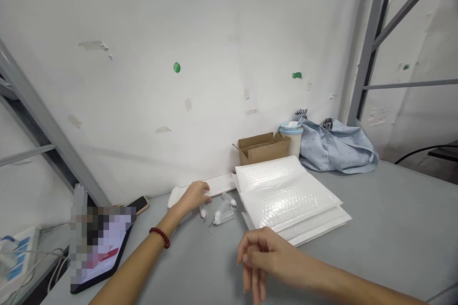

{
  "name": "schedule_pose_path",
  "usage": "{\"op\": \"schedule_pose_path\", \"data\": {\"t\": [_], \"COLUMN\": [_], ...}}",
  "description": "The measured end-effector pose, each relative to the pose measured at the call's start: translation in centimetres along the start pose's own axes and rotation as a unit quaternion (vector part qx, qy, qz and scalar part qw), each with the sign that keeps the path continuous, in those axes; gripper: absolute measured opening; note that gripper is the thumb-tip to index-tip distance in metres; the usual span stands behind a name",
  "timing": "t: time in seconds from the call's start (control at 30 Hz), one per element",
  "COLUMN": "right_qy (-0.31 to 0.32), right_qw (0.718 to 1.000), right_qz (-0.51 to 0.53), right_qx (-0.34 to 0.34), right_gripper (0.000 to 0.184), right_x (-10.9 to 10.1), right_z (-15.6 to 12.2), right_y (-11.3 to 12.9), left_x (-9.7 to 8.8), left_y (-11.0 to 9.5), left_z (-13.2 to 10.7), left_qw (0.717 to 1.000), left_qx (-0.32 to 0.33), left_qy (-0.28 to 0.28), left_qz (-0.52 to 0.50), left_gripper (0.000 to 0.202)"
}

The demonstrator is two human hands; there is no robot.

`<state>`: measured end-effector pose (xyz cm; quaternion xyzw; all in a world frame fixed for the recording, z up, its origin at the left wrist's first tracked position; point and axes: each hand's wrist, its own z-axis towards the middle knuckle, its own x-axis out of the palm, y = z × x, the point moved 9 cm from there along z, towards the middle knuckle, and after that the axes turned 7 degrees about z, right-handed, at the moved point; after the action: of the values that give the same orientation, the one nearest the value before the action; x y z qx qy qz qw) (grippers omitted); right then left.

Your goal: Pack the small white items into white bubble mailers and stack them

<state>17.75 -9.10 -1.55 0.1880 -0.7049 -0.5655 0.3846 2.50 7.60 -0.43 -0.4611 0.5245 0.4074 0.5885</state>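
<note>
- Several small clear plastic pieces [218, 215] lie on the surface [200, 267], beside the bubble mailers [286, 195].
- Your left hand [195, 195] curls beside them; whether it grips one, I can't tell.
- Your right hand [260, 255] hangs loosely open.

Gray tabletop [393, 228] here, pretty busy: tablet [103, 255] and phone [139, 204] on the left, little clear tubes [222, 211] mid-table, then white bubble mailers [289, 195], open cardboard box [269, 153], blue-lidded cup [295, 142] and pale blue bag [338, 148].

Bright, diffuse light covers the white wall [214, 19]; glare glints off the bubble mailers [291, 195] right of centre. Pixelation masks the tablet [107, 243] at lower left. Wide-angle distortion splays the metal posts [367, 52] at both sides.
</note>
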Motion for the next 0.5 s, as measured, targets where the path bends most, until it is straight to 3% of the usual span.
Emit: {"op": "schedule_pose_path", "data": {"t": [0.2, 0.5], "right_qy": [-0.006, -0.007], "right_qw": [1.000, 1.000], "right_qz": [-0.001, 0.007], "right_qx": [0.000, 0.010], "right_gripper": [0.014, 0.019], "right_x": [-0.15, -0.27], "right_z": [0.05, 0.04], "right_y": [0.01, -0.25], "left_x": [0.81, 0.16], "left_y": [-0.13, -0.23], "left_z": [0.69, 0.13], "left_qw": [1.000, 0.999], "left_qx": [0.009, 0.034], "left_qy": [0.023, 0.032], "left_qz": [0.016, -0.018], "left_gripper": [0.029, 0.026]}}
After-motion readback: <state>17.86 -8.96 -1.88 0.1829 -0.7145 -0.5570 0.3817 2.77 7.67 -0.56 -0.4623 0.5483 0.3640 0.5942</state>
